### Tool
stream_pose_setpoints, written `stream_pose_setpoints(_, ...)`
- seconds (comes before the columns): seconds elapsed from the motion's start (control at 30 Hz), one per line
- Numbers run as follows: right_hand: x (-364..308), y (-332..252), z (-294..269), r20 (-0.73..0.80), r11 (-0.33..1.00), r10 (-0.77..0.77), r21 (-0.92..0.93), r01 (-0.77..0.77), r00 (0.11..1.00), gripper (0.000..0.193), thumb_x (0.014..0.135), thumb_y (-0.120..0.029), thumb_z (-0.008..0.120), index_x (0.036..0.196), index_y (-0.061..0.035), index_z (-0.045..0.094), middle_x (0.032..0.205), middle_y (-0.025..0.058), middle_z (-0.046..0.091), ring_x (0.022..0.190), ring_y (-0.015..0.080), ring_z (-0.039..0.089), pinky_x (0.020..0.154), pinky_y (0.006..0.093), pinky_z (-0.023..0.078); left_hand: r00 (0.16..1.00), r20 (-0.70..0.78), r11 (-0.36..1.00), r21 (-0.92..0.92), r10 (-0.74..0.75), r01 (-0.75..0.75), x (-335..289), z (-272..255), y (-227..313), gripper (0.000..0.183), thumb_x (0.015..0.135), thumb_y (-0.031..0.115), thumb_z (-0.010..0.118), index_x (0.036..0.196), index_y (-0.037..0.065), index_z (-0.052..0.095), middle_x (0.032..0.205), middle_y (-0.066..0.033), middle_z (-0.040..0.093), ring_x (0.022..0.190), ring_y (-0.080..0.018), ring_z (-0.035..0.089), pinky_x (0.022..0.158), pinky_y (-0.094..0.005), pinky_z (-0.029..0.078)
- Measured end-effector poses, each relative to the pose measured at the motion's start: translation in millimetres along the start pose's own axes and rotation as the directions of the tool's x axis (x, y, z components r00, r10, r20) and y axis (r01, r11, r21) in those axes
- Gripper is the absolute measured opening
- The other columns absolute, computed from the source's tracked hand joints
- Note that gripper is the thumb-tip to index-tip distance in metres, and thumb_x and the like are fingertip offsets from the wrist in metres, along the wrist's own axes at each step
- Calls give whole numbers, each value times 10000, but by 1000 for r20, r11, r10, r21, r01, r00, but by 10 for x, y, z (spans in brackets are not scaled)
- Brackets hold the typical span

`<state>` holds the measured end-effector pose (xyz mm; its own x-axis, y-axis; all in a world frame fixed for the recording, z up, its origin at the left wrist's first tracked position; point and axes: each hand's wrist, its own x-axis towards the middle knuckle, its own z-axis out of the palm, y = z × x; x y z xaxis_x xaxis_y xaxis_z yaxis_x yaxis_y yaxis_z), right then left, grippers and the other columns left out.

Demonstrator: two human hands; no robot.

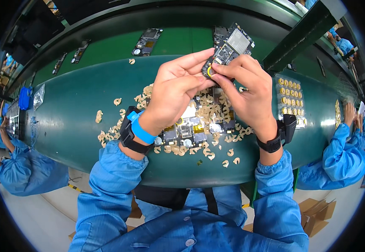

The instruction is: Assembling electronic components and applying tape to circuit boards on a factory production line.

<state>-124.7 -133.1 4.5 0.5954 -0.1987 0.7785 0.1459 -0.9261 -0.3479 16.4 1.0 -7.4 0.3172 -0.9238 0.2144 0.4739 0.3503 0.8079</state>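
A: Quick desc, pls. What's held?

B: L hand [176, 82] is closed on the lower end of a circuit board [232, 44], thumb toward us, fingers behind. Far end sticks up & out past the grip, w/ no support AFAICT.

A: & the other one?

B: R hand [248, 82] has thumb & forefinger drawn narrow at a yellow ring [209, 70] on that same lower end. Truly pinched or only touching? Can't tell; the tips hide part of it.

A: What could go wrong?

B: My guess: ring could bend or tear, b/c it looks thin, if the fingertips push or pull at an angle. Board could also twist, b/c L hand has it by one end only. A nail might scrape small parts near the ring.

A: & if it drops?

B: Prob. lands on the loose tan scraps [209, 111] below the grip, or the other boards [185, 131] under them; a scratch is likely.

A: So where's the ring vs. the grip?

B: At the R fingertips, just beyond the L thumb, b/w both hands. Board runs from there up & to the right, away from the L palm.

A: Anything else nearby?

B: Right of R hand, a see-through tray [278, 95] w/ round yellow pieces [288, 91]. Past the grip, far boards [147, 42] on a green strip [111, 46]. Under the hands, a green table [77, 109].
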Motion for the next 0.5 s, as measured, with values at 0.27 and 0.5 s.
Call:
stream_pose_setpoints(0.27, -7, -12, 14, 4, 999, 11, -36, -11, 1000, 183, 775, -41, 819, 949, -45, 761, 796, 63, 647, 746, 257, 613, 688, 367, 439, 1000, 28, 998, 62, 11, -13, 18, -16, -21, 552, 977, -70, 508, 1516, -119, 402, 1443, -251, 577, 1240, -243, 651, 1059, -360, 549)
stream_pose_setpoints(0.5, -9, 10, 77, -17, 1000, -23, 17, 24, 1000, 170, 803, -23, 816, 950, -31, 731, 801, 50, 644, 697, 207, 595, 661, 330, 440, 996, -78, 995, 90, 42, -35, 46, -2, -58, 445, 1023, -41, 564, 1458, -87, 483, 1351, -189, 649, 1180, -186, 668, 976, -304, 582)
